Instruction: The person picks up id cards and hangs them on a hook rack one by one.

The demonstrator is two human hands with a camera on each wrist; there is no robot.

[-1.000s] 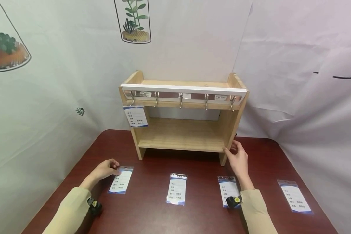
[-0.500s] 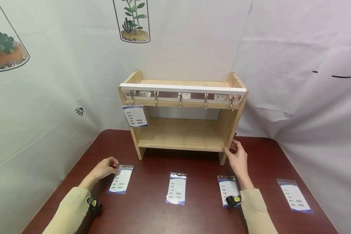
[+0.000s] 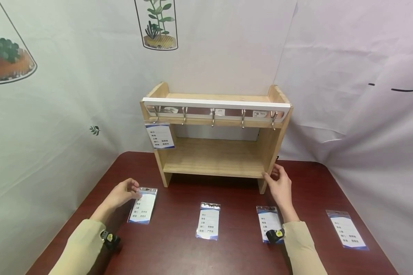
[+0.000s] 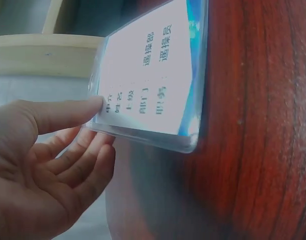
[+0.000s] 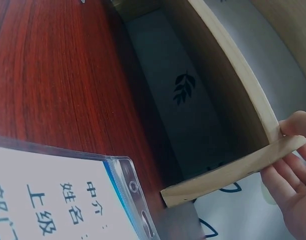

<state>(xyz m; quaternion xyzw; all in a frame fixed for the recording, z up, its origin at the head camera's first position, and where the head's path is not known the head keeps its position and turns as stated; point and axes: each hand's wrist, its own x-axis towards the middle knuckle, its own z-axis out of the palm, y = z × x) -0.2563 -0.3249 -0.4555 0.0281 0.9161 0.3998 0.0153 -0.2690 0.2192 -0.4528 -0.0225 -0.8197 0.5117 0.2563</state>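
Note:
My left hand (image 3: 122, 194) pinches a clear-sleeved ID badge (image 3: 144, 209) near its top left corner. In the left wrist view the thumb lies on the badge's printed face (image 4: 148, 75) and the fingers curl behind it; its top end is tilted up off the table. My right hand (image 3: 280, 188) grips the lower right side panel of a wooden shelf (image 3: 213, 154), thumb on the inner side, fingers outside, as the right wrist view shows. Another badge (image 3: 160, 136) hangs from the leftmost metal hook on the shelf's white rail (image 3: 215, 103).
On the dark red table (image 3: 179, 252) lie a middle badge (image 3: 208, 221), a badge (image 3: 269, 221) partly under my right wrist, and a far-right badge (image 3: 347, 231). Several other hooks (image 3: 213, 117) line the rail. White cloth walls stand behind and at both sides.
My left hand has moved slightly away from me, bringing the pinched badge along and raising its top end. The right hand stays on the shelf panel.

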